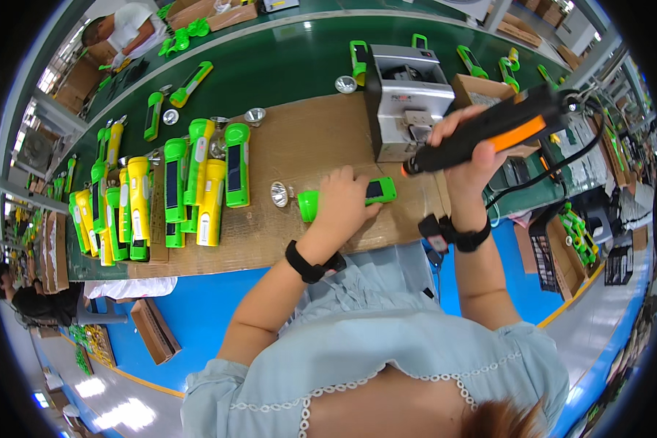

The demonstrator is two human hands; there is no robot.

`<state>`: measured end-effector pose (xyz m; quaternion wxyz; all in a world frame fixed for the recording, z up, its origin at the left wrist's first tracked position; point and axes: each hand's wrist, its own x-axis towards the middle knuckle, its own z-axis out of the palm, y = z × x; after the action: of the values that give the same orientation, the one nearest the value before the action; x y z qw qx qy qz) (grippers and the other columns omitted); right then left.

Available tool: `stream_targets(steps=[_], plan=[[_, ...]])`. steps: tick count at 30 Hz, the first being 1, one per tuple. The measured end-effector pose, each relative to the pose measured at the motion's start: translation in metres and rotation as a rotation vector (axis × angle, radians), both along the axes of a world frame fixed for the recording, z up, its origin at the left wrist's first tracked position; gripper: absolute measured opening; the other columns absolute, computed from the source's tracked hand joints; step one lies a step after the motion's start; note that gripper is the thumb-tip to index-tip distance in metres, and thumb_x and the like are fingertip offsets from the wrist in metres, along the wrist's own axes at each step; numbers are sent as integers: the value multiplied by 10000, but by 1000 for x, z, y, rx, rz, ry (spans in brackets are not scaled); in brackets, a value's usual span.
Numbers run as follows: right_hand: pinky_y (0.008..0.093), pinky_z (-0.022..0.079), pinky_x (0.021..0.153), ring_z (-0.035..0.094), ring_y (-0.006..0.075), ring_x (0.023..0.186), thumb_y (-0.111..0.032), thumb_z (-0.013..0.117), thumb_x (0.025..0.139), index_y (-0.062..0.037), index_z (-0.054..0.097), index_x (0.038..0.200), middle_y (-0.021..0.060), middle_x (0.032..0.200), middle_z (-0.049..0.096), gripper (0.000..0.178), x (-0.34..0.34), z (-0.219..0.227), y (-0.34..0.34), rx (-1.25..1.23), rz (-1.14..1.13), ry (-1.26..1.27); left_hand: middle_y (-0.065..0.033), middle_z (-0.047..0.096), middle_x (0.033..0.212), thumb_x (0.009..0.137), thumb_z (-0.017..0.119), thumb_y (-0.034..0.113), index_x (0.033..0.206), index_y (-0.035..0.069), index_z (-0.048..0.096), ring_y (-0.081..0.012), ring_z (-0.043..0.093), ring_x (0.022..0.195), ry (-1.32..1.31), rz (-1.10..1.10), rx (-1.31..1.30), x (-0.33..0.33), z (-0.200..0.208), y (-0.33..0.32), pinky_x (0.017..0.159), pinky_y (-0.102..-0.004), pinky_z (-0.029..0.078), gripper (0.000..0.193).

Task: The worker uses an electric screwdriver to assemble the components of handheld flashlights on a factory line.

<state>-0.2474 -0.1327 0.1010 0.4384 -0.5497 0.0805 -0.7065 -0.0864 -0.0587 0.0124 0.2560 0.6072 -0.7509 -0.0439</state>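
Note:
My left hand is closed over a green flashlight body with a dark solar panel, pressing it on the cardboard-covered table. A silvery reflector lies just left of that body's wide end; any wire between them is hard to make out. My right hand grips a black and orange electric screwdriver, its tip pointing left, in front of a grey metal screw feeder. The tip is near the feeder's front, and I cannot tell whether they touch.
Several green and yellow flashlights lie in a row at left. More bodies and reflectors sit on the green conveyor belt. A small cardboard box stands right of the feeder. The screwdriver's black cable loops at right. A person works across the belt.

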Motion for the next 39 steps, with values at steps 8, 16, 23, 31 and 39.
stream_targets(steps=[8, 16, 23, 31, 39], plan=[[303, 485, 565, 573, 205, 610, -294, 656, 820, 39, 504, 962, 138, 730, 582, 393, -8, 19, -58, -112, -236, 48, -108, 557, 955, 602, 775, 276, 1023, 81, 598, -295, 512, 959, -104, 95, -10, 35, 22, 35, 856, -404, 364, 497], [273, 466, 528, 563, 168, 561, -209, 601, 856, 26, 524, 914, 102, 682, 581, 254, -6, 19, -59, -40, -266, 297, -90, 532, 976, 643, 756, 250, 1045, 84, 587, -289, 490, 978, -52, 76, -16, 53, 13, 48, 932, -441, 308, 467], [320, 488, 526, 564, 210, 558, -428, 616, 810, 29, 476, 894, 126, 656, 528, 485, 1, 12, -21, 93, -3, 264, -128, 513, 993, 665, 743, 214, 1061, 61, 571, -313, 468, 994, -19, 96, -37, 49, 8, 51, 925, -438, 290, 458], [308, 491, 536, 572, 195, 577, -411, 645, 793, 18, 483, 905, 114, 672, 548, 472, 14, -5, -9, 91, 7, 296, -119, 504, 1015, 679, 730, 229, 1086, 67, 549, -308, 465, 1011, 5, 94, -32, 50, 8, 51, 942, -475, 288, 474], [288, 474, 535, 570, 179, 580, -363, 657, 790, 12, 494, 915, 103, 669, 560, 427, 22, -27, -16, 109, -24, 346, -128, 511, 1012, 671, 730, 224, 1067, 63, 556, -315, 471, 1002, 9, 94, -11, 49, 11, 45, 959, -477, 281, 462]])
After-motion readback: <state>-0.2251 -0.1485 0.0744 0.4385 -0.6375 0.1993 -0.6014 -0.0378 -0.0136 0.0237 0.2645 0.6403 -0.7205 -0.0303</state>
